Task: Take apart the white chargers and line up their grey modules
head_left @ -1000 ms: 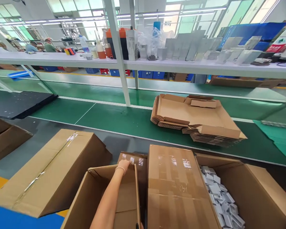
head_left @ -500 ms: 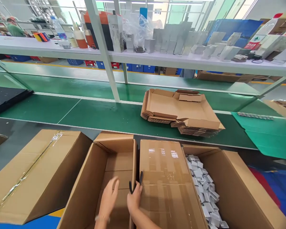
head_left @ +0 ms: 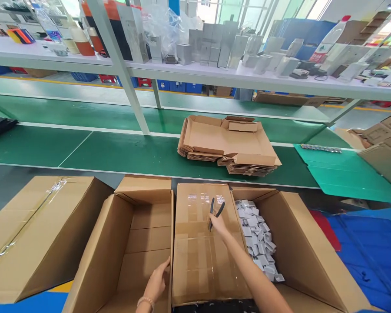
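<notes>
**Black-handled cutters out over the taped flap**

Black handles stick up from the right hand (head_left: 217, 222), clamped on what look like small cutters (head_left: 215, 211), though the tool end is hard to make out. Half a second ago that hand sat low at the flap's near edge; it now reaches out over the taped flap (head_left: 203, 243). The left hand (head_left: 157, 281), fingers curled, grips the empty box's wall (head_left: 171, 243). Right of the flap lie white parts (head_left: 259, 239). Beyond, flat cartons (head_left: 228, 145) rest on the worktop (head_left: 117, 152).
</notes>
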`<state>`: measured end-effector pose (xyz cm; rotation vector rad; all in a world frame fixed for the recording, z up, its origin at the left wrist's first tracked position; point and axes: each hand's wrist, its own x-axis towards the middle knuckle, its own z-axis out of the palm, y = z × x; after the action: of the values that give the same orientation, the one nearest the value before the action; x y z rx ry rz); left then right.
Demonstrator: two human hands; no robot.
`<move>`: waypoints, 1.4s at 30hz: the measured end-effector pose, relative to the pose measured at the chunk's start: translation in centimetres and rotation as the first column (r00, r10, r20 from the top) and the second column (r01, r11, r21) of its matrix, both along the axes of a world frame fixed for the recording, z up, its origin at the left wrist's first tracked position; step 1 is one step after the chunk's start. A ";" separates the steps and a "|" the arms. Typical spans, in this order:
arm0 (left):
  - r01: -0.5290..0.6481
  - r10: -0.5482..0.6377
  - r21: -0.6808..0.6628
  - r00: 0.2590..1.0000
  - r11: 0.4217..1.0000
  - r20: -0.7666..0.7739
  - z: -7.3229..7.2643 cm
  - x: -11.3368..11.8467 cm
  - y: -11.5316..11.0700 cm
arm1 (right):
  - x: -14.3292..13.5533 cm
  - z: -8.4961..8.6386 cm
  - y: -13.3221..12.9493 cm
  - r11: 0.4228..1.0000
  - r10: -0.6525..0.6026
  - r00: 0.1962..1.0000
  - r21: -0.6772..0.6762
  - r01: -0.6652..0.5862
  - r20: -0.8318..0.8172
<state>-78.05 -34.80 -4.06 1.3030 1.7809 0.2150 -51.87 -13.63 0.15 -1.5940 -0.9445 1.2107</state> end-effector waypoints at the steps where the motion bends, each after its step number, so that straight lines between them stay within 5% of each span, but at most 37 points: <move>1: 0.009 -0.008 0.018 0.999 1.000 -0.041 0.0 -0.4 0.6 | 0.5 0.1 1.0 1.000 0.003 0.999 -0.005 -0.003 -0.037; 4: -0.003 0.033 0.141 0.976 0.990 -0.216 0.3 0.4 3.3 | 1.0 0.5 3.8 1.000 -0.002 0.987 0.018 0.005 -0.162; 9: 0.018 0.180 0.411 0.881 0.912 -0.437 -0.2 7.0 9.7 | -0.4 0.2 9.4 0.987 -0.062 0.949 0.124 0.105 -0.310; 12: 0.068 0.191 0.468 0.855 0.881 -0.483 -1.3 9.6 11.7 | -1.7 -1.0 12.4 0.962 -0.158 0.930 0.161 0.221 -0.332; 17: 0.095 0.181 0.451 0.827 0.888 -0.532 -2.7 9.7 11.6 | -3.3 -4.0 15.7 0.922 -0.273 0.908 0.184 0.341 -0.318; 23: 0.151 0.127 0.376 0.774 0.914 -0.620 -2.2 10.0 11.9 | -4.5 -6.8 17.3 0.903 -0.335 0.916 0.201 0.379 -0.221; 42: 0.128 0.056 0.266 0.807 0.955 -0.588 -1.6 10.3 11.6 | -5.7 -6.7 15.9 0.903 -0.372 0.923 0.193 0.384 -0.095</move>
<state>-67.72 -23.21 -5.71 1.7559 2.3100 0.0477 -57.61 2.27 -6.51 -1.4812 -0.6597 0.8506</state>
